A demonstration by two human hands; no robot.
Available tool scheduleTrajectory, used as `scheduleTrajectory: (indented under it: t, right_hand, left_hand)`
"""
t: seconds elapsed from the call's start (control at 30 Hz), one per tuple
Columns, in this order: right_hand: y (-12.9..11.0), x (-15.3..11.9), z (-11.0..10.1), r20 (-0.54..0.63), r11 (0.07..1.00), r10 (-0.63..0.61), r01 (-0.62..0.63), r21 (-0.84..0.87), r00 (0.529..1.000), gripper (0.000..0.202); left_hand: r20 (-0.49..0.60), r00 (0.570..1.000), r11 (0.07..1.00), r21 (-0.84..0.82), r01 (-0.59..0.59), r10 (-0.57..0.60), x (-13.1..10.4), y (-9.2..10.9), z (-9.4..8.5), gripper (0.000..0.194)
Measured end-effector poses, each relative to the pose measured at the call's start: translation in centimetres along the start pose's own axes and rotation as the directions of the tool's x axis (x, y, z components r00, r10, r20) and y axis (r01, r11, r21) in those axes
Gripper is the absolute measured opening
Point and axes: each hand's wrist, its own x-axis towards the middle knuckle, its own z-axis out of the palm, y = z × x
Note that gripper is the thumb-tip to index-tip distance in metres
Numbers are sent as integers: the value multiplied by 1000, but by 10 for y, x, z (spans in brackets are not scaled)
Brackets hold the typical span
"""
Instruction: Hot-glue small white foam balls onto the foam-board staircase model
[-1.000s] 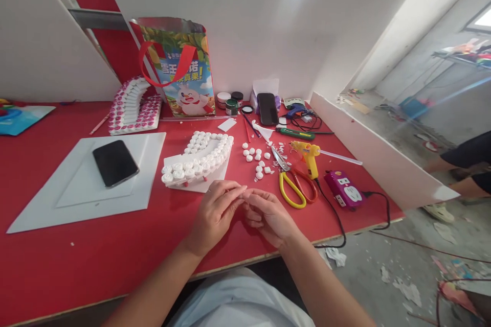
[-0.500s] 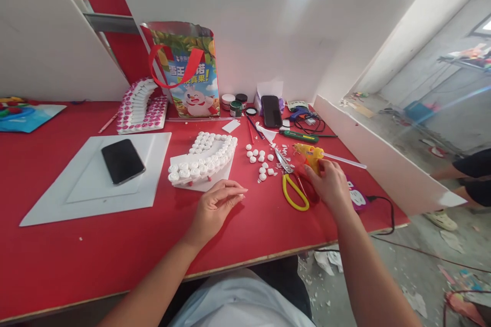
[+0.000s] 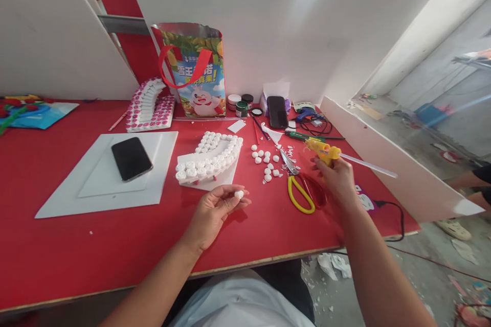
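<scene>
Between the thumb and fingers of my left hand (image 3: 215, 212) is a small white foam piece (image 3: 239, 194), pinched above the red table. My right hand (image 3: 337, 180) grips a yellow hot glue gun (image 3: 322, 152), whose clear glue stick (image 3: 370, 164) juts out to the right. Just beyond my left hand stands a curved white model (image 3: 209, 158) covered in white rosettes. Loose white foam pieces (image 3: 267, 171) lie between the model and the scissors (image 3: 301, 194), which rest near my right hand with yellow and red handles.
A black phone (image 3: 131, 159) lies on white boards (image 3: 164, 173) at left. Behind are a printed bag (image 3: 203, 76), a pink-and-white curved model (image 3: 149, 112), paint jars (image 3: 241, 108), another phone (image 3: 276, 112) and a green-handled tool (image 3: 303, 136). A low white panel (image 3: 402, 168) edges the right side.
The glue gun is lifted off the table in my right hand and moved slightly right. My left hand has turned, so the white piece shows. The view has shifted a little.
</scene>
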Motion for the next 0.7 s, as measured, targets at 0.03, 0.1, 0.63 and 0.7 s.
scheduleTrajectory:
  t: [0.03,0.1,0.63,0.7]
  right_hand:
    - [-7,-6,-3,11,998,12,-12,58,1000,41]
    - [-22,-22,-9,44,987,19,-26,160,999,47]
    - [-60,-105,19,572,966,-146,-9,259,807,56]
    - [-57,-108,20,553,968,-151,9,252,820,57]
  left_hand:
    - [-6,1000,998,-49,27,-27,-1,0,-1,38]
    - [-15,997,989,-124,74,-77,-2,2,-3,39]
    - [30,991,952,-277,133,-130,18,3,-21,35]
    - [28,991,951,-278,134,-131,18,3,-21,35]
